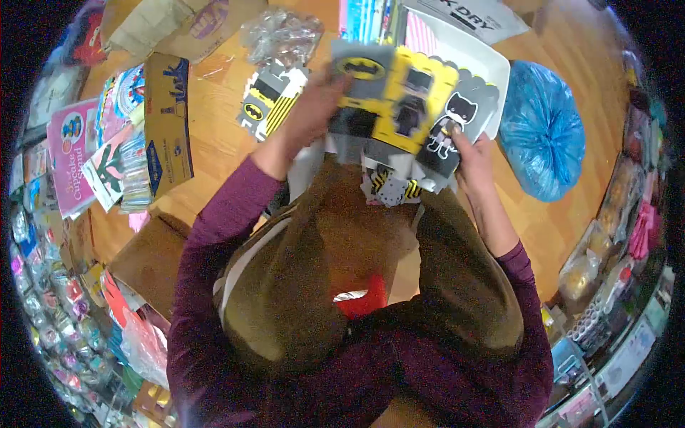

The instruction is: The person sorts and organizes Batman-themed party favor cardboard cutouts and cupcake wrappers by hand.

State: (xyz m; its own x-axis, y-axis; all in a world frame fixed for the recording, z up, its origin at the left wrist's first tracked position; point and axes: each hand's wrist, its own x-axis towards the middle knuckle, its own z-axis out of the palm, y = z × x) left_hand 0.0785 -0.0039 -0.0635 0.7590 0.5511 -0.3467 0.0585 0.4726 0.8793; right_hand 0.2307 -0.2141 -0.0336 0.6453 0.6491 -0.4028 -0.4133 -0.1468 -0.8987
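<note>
Both hands — left hand (pixel 308 114), right hand (pixel 472 158) — grip yellow-and-grey bat-printed card boxes (pixel 403 107), half-sorted I judge; another flat box (pixel 271 100) waits on the wooden floor (pixel 214 121).

The white package (pixel 477 16) at the top edge carries black capitals, of which "K DRY" is legible. The pink pack (pixel 71 153) at the left reads "Cupcake" in script, with a further word beneath it that appears to be "Stand". The blue-and-tan cardboard box (pixel 168 118) bears a dark handwritten-style word that cannot be made out. The yellow card boxes (pixel 399 93) show a bat emblem only.
</note>
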